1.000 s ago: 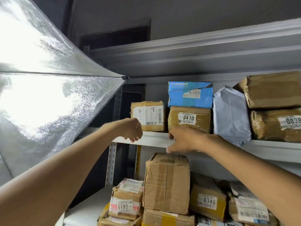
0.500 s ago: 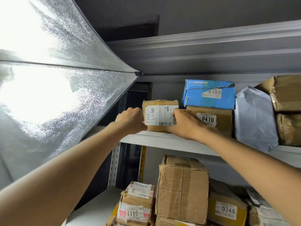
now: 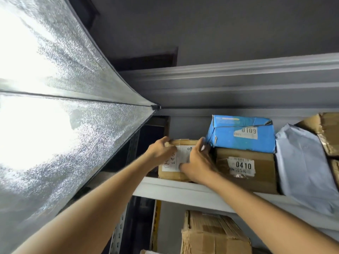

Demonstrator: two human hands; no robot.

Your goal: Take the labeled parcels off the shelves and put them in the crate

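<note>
Brown parcel point(image 3: 184, 153) at the shelf point(image 3: 183, 189) front's left end, left hand point(image 3: 161, 151) and right hand point(image 3: 198, 162) each curled round a side.

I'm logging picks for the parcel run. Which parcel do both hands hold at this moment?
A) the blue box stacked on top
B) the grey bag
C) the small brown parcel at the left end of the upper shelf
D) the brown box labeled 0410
C: the left hand and the right hand grip opposite sides of the small brown parcel, which stands left of the 0410 box.
</note>
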